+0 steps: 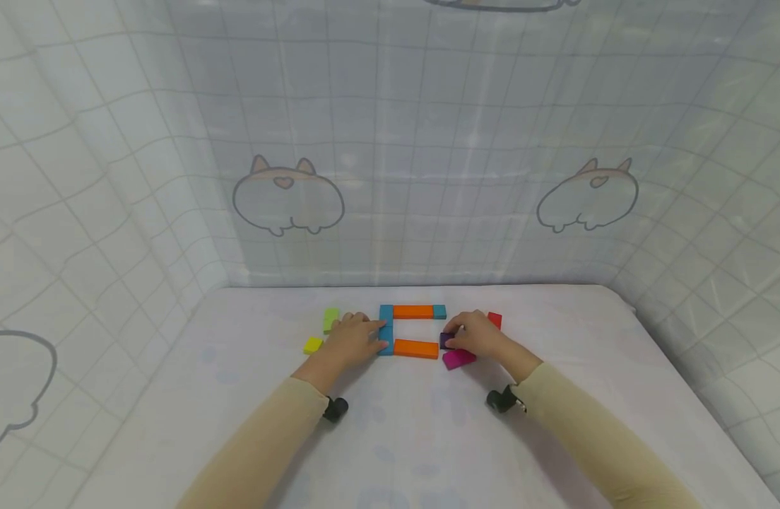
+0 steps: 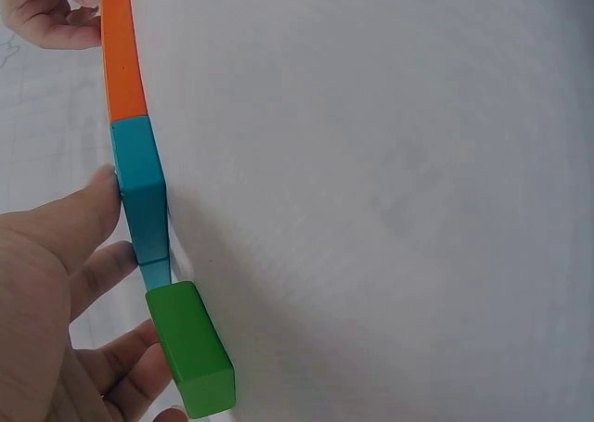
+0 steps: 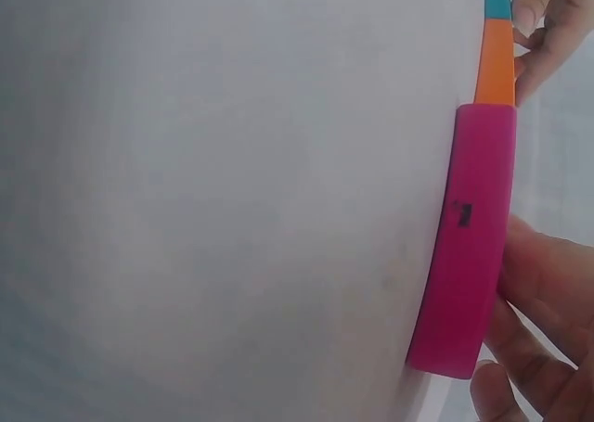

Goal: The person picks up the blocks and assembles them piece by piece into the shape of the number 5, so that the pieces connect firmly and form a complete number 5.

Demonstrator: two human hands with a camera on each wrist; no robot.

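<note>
Now, near the far edge of the table [image 1: 403, 438], a right hand [image 1: 481, 335] is pinching a purple block [image 1: 444, 340], an unclenched left hand [image 1: 350, 341] touching 2 blue blocks [image 1: 386, 314]; overpushing would be skewing the nearer orange bar [image 1: 416, 349].

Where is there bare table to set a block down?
Free: white table between the beige fabric sleeves, in front of the nearer orange rectangular block; also rightward of the red rectangular block. Crowded: around the right hand, where the small dark-purple block and magenta rectangular block sit close.
</note>
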